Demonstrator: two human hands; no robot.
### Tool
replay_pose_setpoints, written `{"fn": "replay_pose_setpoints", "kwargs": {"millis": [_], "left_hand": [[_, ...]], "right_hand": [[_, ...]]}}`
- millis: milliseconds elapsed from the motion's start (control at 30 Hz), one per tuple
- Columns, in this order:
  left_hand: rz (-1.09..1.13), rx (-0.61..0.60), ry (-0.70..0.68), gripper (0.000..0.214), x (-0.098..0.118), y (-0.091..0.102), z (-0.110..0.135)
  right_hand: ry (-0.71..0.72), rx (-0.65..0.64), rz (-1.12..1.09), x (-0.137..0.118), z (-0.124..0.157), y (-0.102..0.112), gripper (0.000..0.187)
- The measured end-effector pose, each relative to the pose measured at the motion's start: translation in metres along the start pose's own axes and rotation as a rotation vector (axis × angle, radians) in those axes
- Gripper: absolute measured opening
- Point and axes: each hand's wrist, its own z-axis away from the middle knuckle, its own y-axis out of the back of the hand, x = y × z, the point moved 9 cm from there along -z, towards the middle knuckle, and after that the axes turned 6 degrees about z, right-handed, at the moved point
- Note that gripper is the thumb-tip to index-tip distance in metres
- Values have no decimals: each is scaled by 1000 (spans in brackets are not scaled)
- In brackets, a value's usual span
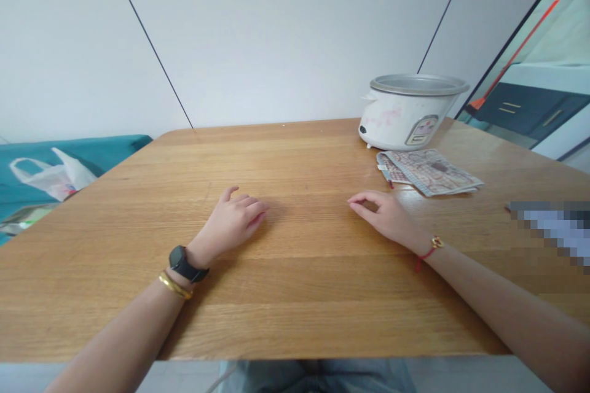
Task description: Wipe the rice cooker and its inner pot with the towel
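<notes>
My left hand [237,216] is over the wooden table [295,282], its back turned up. Its fingers are loosely bent, one of them standing apart from the others, and I see nothing held in it. To the right, my right hand [380,214] has thumb and fingertip pressed together with a small gap behind them; nothing shows in that pinch. Just beyond the right hand lie folded patterned cloths [431,171]. A black watch [187,264] and a gold bangle [175,285] are on my left wrist. A red cord bracelet [431,250] circles my right wrist.
A white rice cooker [405,113], lidless, stands at the back right by the wall. At the right edge is a blurred-out item [557,230]. On a teal seat [115,150] at left sits a white plastic bag [53,175]. The table's front edge is near my lap.
</notes>
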Motion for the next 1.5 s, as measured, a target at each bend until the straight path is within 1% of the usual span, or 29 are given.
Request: {"fn": "replay_pose_setpoints", "kwargs": {"millis": [100,233,400,533,633,1033,1233,1500], "left_hand": [[38,-9,19,24,-1,-1,0],[83,-30,34,23,-2,-3,0],[113,-48,47,25,-2,-7,0],[120,-63,53,27,-3,-8,0],[131,-68,63,28,-3,-9,0],[142,-91,75,27,-4,-12,0],[179,-93,93,30,-6,-13,0],[230,-139,143,36,-10,-19,1]], "right_hand": [[22,-9,27,-3,0,0,21],[65,9,127,-10,3,5,22],[200,-45,205,-33,10,3,35],[285,-74,238,-49,12,-1,38],[319,-94,245,-54,13,-4,40],[321,-81,233,-54,13,-2,37],[306,-92,248,-51,12,-4,40],[302,-102,239,-48,12,-4,43]]}}
